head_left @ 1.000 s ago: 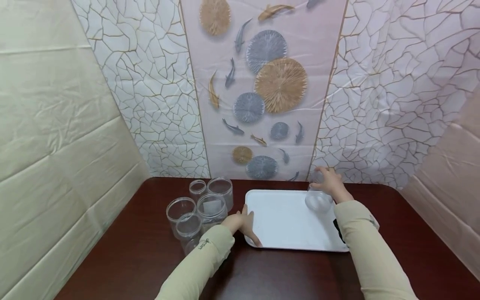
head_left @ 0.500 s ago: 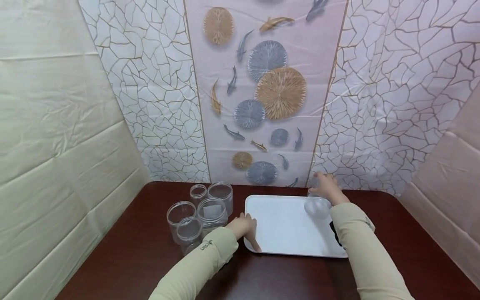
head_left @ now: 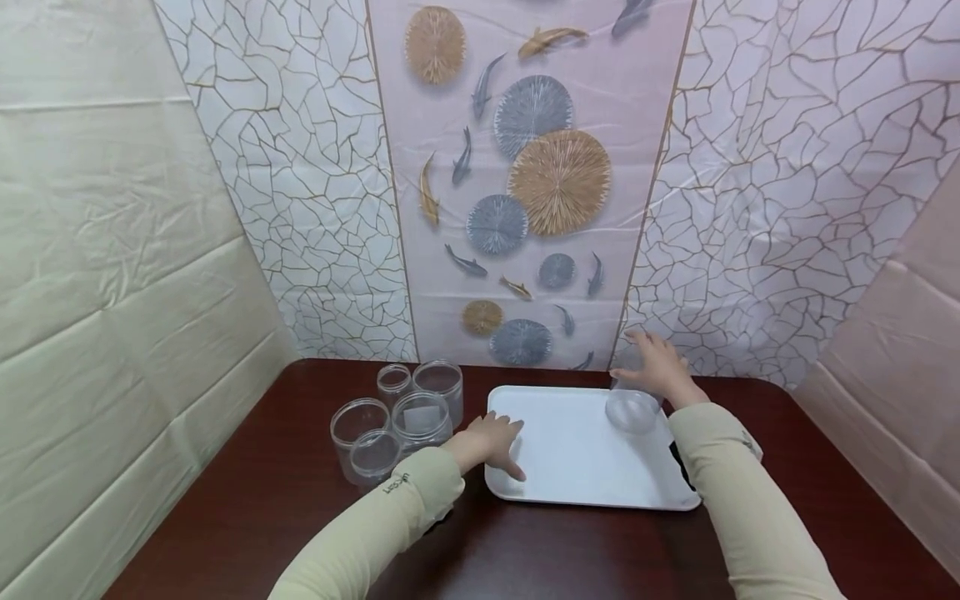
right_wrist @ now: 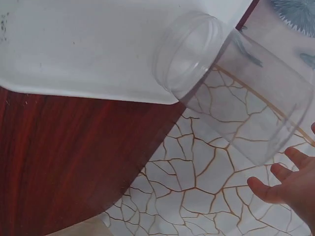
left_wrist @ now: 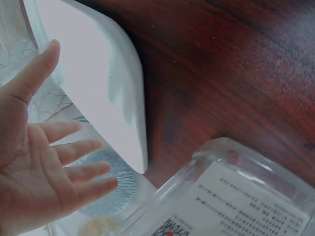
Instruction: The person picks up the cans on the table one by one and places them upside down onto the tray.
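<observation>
A clear jar (right_wrist: 261, 98) stands upside down at the back right of a white tray (head_left: 570, 458), its threaded mouth on the tray. My right hand (head_left: 660, 367) is beside the jar's raised base with fingers spread; in the right wrist view a gap shows between the visible fingertips and the jar. Over the tray's left edge is my left hand (head_left: 495, 442), fingers straight and apart, holding nothing. Left of that hand, several clear jars are grouped on the table. The nearest, a labelled jar (left_wrist: 246, 201), appears in the left wrist view.
The group includes a large jar (head_left: 360, 421) at the left, a small jar (head_left: 393, 383) and a wide jar (head_left: 441, 383) behind. The dark red table (head_left: 555, 550) runs back to a patterned cloth (head_left: 517, 208).
My left hand has come up off the tray's edge and spread its fingers. My right hand has opened wider and shifted slightly away from the jar, which stays in place.
</observation>
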`<state>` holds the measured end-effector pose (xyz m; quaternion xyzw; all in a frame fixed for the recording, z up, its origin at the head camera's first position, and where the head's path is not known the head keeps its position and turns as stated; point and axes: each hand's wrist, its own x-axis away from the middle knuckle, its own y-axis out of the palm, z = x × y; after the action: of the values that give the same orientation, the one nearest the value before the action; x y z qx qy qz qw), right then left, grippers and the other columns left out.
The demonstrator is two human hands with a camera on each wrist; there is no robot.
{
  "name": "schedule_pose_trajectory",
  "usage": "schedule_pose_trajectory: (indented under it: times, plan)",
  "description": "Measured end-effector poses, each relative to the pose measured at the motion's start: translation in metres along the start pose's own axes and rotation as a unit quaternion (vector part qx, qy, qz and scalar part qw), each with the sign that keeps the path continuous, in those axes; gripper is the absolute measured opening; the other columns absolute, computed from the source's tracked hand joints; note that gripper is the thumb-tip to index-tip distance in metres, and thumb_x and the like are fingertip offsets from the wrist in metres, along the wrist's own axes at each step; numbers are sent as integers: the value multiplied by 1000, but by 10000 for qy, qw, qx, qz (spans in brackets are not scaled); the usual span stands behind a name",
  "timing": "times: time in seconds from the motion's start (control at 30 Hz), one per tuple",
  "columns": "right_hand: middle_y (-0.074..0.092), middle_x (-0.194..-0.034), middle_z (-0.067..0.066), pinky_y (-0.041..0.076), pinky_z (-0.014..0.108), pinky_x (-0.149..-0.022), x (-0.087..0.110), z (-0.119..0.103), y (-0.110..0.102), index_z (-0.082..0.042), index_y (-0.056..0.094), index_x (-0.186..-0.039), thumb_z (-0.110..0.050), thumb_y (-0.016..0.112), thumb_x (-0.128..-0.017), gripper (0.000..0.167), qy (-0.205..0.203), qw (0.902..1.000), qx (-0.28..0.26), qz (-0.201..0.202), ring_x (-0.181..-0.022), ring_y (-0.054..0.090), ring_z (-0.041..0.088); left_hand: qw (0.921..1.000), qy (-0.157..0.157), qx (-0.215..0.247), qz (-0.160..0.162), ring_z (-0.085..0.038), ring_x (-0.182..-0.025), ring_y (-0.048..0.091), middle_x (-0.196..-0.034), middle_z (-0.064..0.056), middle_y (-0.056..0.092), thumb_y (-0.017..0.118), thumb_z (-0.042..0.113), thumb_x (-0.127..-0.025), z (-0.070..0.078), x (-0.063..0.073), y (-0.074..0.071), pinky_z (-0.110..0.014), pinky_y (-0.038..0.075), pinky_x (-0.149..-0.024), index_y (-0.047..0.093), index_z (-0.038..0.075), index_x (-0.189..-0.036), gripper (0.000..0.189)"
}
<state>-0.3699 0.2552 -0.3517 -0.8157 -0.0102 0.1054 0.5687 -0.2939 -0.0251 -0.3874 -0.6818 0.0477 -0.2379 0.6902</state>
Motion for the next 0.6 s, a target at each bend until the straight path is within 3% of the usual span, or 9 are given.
schedule_pose_trajectory:
  times: [0.1, 0.33, 0.6]
  plan:
    - [25, -144, 36, 15, 79, -96, 0, -2, -6, -3, 27, -145, -37, 66, -86, 78, -84, 10000, -40, 24, -129, 21, 59, 9994, 233, -4, 259, -31, -140, 31, -147, -7, 41, 73, 47, -78, -1, 1, -4, -47, 27, -113, 37, 18, -145, 81]
    - [29, -142, 35, 24, 75, -97, 1, -7, -16, -3, 31, -143, -39, 67, -85, 77, -245, 9995, -150, 106, -128, 28, 56, 9927, 377, -65, 1148, -30, -128, 44, -140, -10, 48, 71, 47, -80, -12, 8, -6, -41, 48, -94, 43, 15, -141, 74]
    - [35, -140, 34, 29, 69, -99, 5, -11, -28, -1, 33, -142, -31, 68, -86, 72, -701, 9964, -323, 355, -126, 34, 52, 9863, 721, 182, 1472, -37, -135, 36, -144, -17, 41, 70, 42, -83, -26, 19, -19, -44, 36, -108, 43, 9, -141, 72]
